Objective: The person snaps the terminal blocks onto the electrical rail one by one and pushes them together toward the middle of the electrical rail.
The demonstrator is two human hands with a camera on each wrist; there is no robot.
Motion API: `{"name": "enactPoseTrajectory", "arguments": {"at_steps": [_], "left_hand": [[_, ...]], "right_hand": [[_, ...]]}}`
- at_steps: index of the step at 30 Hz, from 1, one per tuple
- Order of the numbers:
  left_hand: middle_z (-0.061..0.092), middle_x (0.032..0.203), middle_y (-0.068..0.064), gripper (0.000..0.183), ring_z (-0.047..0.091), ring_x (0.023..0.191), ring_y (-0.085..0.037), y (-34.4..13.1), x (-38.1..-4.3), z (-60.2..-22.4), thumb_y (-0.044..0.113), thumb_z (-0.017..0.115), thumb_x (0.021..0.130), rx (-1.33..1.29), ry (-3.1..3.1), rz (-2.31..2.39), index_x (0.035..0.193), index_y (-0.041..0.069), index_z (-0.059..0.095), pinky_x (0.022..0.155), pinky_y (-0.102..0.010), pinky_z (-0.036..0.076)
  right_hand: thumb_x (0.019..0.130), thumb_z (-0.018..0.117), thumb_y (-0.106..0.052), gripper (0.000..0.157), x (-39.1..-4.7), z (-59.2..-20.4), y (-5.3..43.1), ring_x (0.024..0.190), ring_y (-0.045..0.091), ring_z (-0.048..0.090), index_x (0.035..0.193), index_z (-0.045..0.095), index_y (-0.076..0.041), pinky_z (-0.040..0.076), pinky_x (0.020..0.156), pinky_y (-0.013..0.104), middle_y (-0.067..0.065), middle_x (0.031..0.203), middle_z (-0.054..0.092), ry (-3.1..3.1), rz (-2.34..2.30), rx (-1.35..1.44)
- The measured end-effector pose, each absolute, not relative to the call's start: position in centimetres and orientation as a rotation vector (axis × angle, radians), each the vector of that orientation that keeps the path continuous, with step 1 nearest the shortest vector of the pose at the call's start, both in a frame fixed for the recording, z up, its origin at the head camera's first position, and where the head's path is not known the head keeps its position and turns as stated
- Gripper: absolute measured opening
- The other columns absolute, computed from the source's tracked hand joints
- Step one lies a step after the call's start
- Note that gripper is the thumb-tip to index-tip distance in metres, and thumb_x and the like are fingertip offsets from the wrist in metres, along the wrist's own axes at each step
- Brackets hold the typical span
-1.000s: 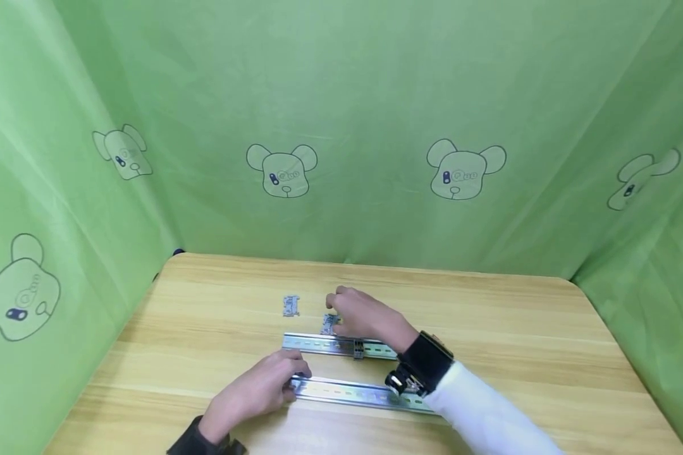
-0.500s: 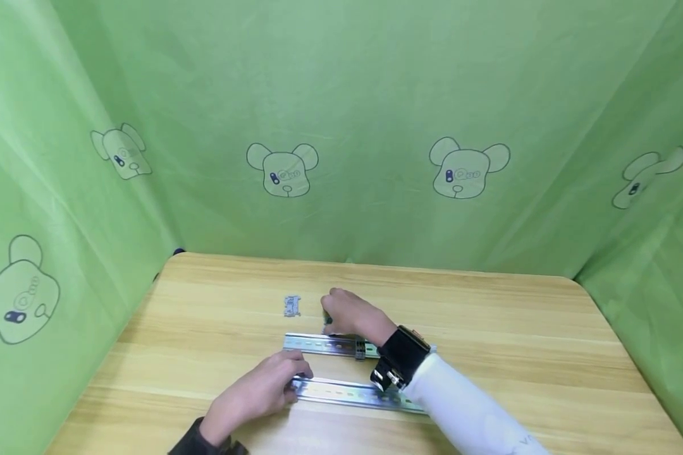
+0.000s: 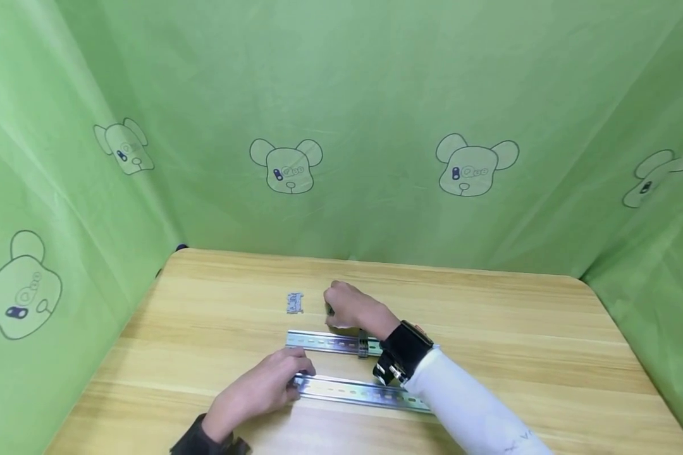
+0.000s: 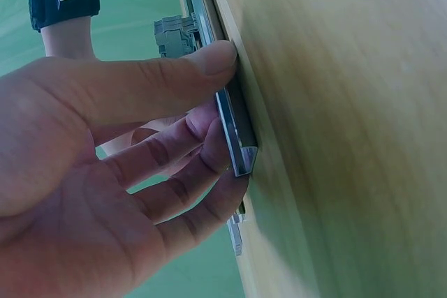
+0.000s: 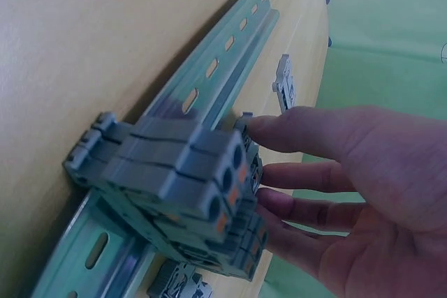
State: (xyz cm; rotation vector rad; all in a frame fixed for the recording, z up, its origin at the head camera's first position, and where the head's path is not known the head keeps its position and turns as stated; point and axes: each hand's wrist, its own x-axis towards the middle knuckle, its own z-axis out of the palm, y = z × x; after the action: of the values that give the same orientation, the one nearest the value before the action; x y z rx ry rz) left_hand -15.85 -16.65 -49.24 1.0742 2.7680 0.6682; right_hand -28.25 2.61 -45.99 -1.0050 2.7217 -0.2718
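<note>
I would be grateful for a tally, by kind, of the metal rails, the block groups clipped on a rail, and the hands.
Metal rails: 2 (near rail, far rail)
Clipped block group: 1, on the far rail
Hands: 2 (left hand, right hand)
Total: 5

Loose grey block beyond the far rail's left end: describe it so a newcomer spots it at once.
On the wooden table, find the farther slotted metal rail. Just beyond its left end lies a small grey block, flat on its side. Unlike the clustered blocks mounted on that rail, it lies directly on the wood, untouched, left of the right hand.
</note>
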Motion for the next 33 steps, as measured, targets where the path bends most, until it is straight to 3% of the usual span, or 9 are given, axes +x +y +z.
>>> {"name": "enactPoseTrajectory", "arguments": {"at_steps": [5, 10, 13, 18, 21, 33], "left_hand": [[0.062, 0.098, 0.002, 0.032, 0.059, 0.088, -0.012, -16.4, -15.9, -49.0, 0.004, 0.079, 0.072, 1.077, 2.761, 0.668, 0.102, 0.009, 0.071, 0.079, -0.025, 0.057], [0.062, 0.098, 0.003, 0.031, 0.059, 0.089, -0.012, -16.3, -15.8, -49.2, 0.004, 0.079, 0.072, 1.081, 2.759, 0.667, 0.102, 0.01, 0.071, 0.08, -0.026, 0.057], [0.062, 0.098, 0.004, 0.032, 0.059, 0.089, -0.011, -16.3, -15.9, -49.4, 0.005, 0.079, 0.072, 1.084, 2.763, 0.664, 0.102, 0.01, 0.071, 0.08, -0.026, 0.057], [0.062, 0.098, 0.003, 0.033, 0.06, 0.088, -0.012, -16.3, -15.9, -49.6, 0.004, 0.079, 0.071, 1.083, 2.772, 0.671, 0.103, 0.01, 0.071, 0.079, -0.025, 0.057], [0.063, 0.098, 0.002, 0.033, 0.06, 0.088, -0.013, -16.4, -15.9, -49.6, 0.003, 0.079, 0.071, 1.078, 2.777, 0.667, 0.103, 0.009, 0.071, 0.08, -0.026, 0.058], [0.063, 0.097, 0.0, 0.033, 0.061, 0.086, -0.013, -16.5, -15.7, -49.7, 0.002, 0.079, 0.071, 1.092, 2.774, 0.698, 0.102, 0.006, 0.071, 0.077, -0.025, 0.058]], "right_hand": [[0.078, 0.078, -0.015, 0.032, -28.2, -45.9, 2.8, 0.071, 0.017, 0.048, 0.067, 0.048, -0.012, 0.05, 0.061, 0.027, 0.004, 0.089, 0.053, 2.732, -0.248, -0.99], [0.076, 0.078, -0.013, 0.022, -28.0, -45.9, 3.2, 0.073, 0.016, 0.048, 0.074, 0.057, -0.009, 0.05, 0.061, 0.026, 0.002, 0.085, 0.052, 2.743, -0.265, -1.022], [0.075, 0.078, -0.012, 0.019, -27.9, -45.3, 3.6, 0.075, 0.018, 0.05, 0.085, 0.064, -0.003, 0.051, 0.061, 0.027, 0.004, 0.088, 0.055, 2.743, -0.331, -1.055], [0.076, 0.077, -0.017, 0.045, -27.7, -43.5, 4.7, 0.084, 0.017, 0.056, 0.115, 0.065, 0.003, 0.056, 0.07, 0.024, 0.013, 0.11, 0.061, 2.785, -0.387, -1.095], [0.078, 0.076, -0.02, 0.053, -27.2, -42.4, 5.4, 0.09, 0.017, 0.059, 0.125, 0.062, 0.002, 0.056, 0.076, 0.024, 0.014, 0.119, 0.06, 2.801, -0.429, -1.117], [0.077, 0.076, -0.02, 0.053, -24.1, -40.6, 11.3, 0.098, 0.015, 0.062, 0.126, 0.062, -0.004, 0.058, 0.083, 0.028, 0.003, 0.116, 0.059, 2.872, -0.758, -1.122]]}}
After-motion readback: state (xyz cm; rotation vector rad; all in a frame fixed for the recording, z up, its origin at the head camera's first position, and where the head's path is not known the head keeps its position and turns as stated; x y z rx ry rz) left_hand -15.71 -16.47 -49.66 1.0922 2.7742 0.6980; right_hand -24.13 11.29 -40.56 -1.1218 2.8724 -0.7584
